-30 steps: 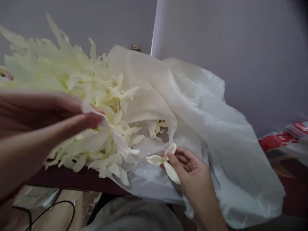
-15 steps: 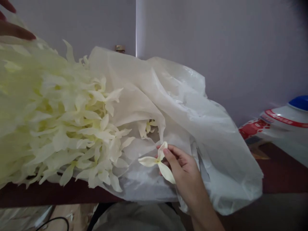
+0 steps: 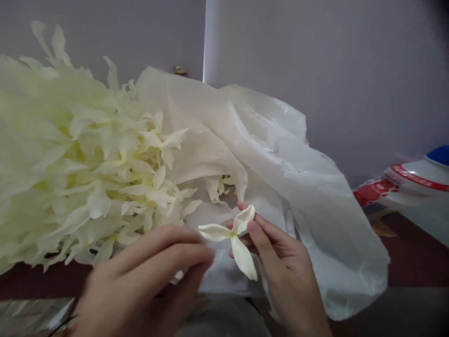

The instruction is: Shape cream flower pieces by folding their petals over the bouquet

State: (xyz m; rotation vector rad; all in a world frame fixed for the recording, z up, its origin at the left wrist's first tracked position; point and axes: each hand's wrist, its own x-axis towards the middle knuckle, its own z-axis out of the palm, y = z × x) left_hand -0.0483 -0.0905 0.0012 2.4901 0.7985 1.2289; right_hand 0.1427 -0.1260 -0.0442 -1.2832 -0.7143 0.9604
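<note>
While our right hand (image 3: 280,260) pinches a three-petal flower (image 3: 233,234), our left hand (image 3: 150,276) nears it.
Left fingers are loosely apart, empty, just beside one petal; a heap of cream petals (image 3: 80,159) and a plastic bag (image 3: 280,164) lie beyond both hands.

Red-white packaging (image 3: 377,191), blue-capped container (image 3: 421,175)

The flower (image 3: 233,238) I pinch in my right hand (image 3: 280,267) is creamy white with a faint yellow centre. The heap of flowers (image 3: 87,168) is the same pale cream, greenish-yellow deep inside. The plastic bag (image 3: 280,154) is milky, translucent white. The desk (image 3: 414,267) is dark maroon. The packet (image 3: 410,180) is white with red bands and a blue top. The wall (image 3: 333,56) is plain grey-lilac.
</note>
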